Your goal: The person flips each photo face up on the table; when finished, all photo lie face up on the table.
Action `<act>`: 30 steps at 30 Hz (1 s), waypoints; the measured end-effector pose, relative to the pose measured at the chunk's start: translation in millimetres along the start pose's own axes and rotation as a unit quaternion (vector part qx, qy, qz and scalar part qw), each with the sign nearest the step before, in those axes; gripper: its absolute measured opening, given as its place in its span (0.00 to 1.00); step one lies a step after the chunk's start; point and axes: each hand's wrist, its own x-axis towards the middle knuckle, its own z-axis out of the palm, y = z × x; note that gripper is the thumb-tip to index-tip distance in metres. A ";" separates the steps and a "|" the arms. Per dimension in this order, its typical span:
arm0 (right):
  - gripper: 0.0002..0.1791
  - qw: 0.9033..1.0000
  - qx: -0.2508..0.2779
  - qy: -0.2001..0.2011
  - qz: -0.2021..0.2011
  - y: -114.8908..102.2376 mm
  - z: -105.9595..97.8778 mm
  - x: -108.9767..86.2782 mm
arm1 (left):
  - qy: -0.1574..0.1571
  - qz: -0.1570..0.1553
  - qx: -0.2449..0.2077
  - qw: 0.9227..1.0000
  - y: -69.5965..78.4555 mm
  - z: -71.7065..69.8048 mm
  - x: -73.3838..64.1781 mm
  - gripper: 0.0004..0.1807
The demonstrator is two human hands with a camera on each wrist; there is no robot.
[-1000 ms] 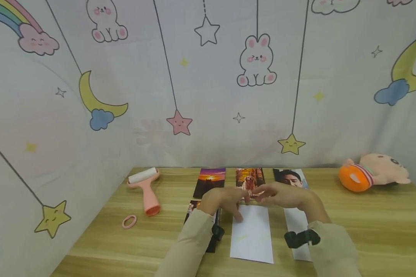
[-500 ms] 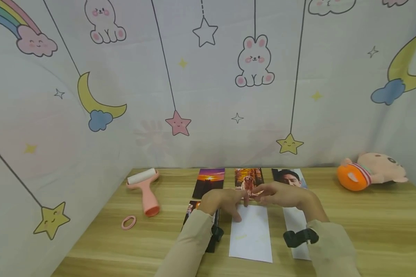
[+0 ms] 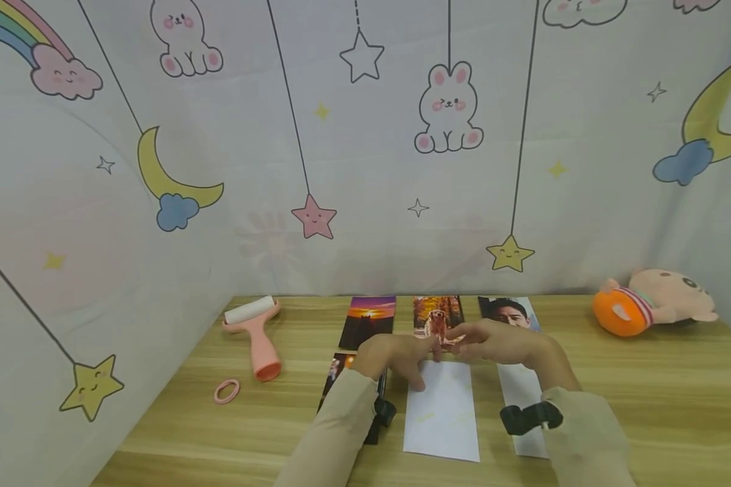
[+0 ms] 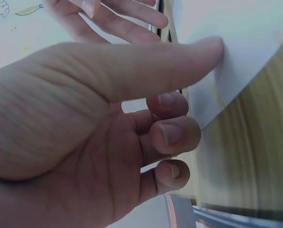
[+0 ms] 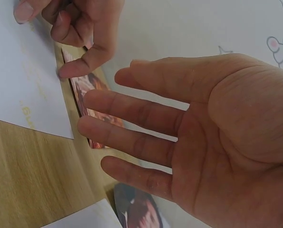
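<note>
My left hand (image 3: 399, 355) reaches over the top left of a white card (image 3: 441, 419) that lies blank side up on the table. In the left wrist view its thumb (image 4: 193, 59) touches the card, while the other fingers curl loosely around nothing. My right hand (image 3: 496, 340) hovers with fingers spread and relaxed, its tips close to the left fingertips and above the dog photo (image 3: 437, 311). Nothing is in the right palm (image 5: 193, 137). A portrait photo (image 3: 512, 311) and another white card (image 3: 522, 406) lie partly hidden by the right arm.
A sunset photo (image 3: 368, 325) lies at the back, with a darker photo (image 3: 339, 372) before it, partly under the left sleeve. A pink-handled lint roller (image 3: 258, 331) and a pink ring (image 3: 226, 391) are at left. A plush doll (image 3: 658, 301) lies back right, against the printed curtain (image 3: 371, 155).
Both hands stay almost where they were over the card. The left hand has shifted very slightly right, and the card keeps its place.
</note>
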 end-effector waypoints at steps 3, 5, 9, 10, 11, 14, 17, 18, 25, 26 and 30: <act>0.22 1.000 -0.003 0.002 0.002 0.5 -0.2 -0.9 | -0.002 -0.002 -0.004 1.000 0.5 -0.2 -0.1 0.28; 0.22 1.000 -0.005 0.003 0.002 0.5 -0.5 -1.5 | -0.002 0.004 -0.008 1.000 0.3 -0.2 0.6 0.30; 0.22 1.000 -0.006 0.003 -0.005 0.9 -1.9 -1.7 | -0.003 0.011 -0.015 1.000 -0.1 0.6 3.2 0.35; 0.22 1.000 -0.006 0.003 -0.007 1.0 -2.3 -1.7 | -0.002 0.012 -0.016 1.000 0.1 0.8 3.8 0.36; 0.22 1.000 -0.007 0.003 -0.009 1.0 -2.9 -1.7 | -0.003 0.012 -0.017 1.000 0.3 1.0 4.1 0.36; 0.22 1.000 -0.010 0.003 -0.014 1.1 -4.3 -1.9 | -0.003 0.010 -0.022 1.000 0.6 2.3 4.9 0.36; 0.22 1.000 -0.010 0.002 -0.016 0.9 -5.7 -2.6 | -0.002 0.010 -0.026 1.000 0.8 2.8 4.9 0.36; 0.22 1.000 -0.009 0.001 -0.018 1.2 -6.1 -2.7 | -0.001 0.010 -0.026 1.000 0.8 3.0 5.1 0.36; 0.23 1.000 -0.004 0.002 -0.022 3.4 -8.3 -5.1 | 0.008 0.015 -0.009 1.000 2.2 4.2 5.4 0.34; 0.23 1.000 -0.005 0.003 -0.022 3.4 -8.5 -5.5 | 0.009 0.015 -0.008 1.000 2.5 4.1 5.2 0.34; 0.22 1.000 -0.006 0.005 -0.015 2.8 -8.8 -6.8 | 0.014 0.010 -0.006 1.000 3.3 4.5 5.2 0.38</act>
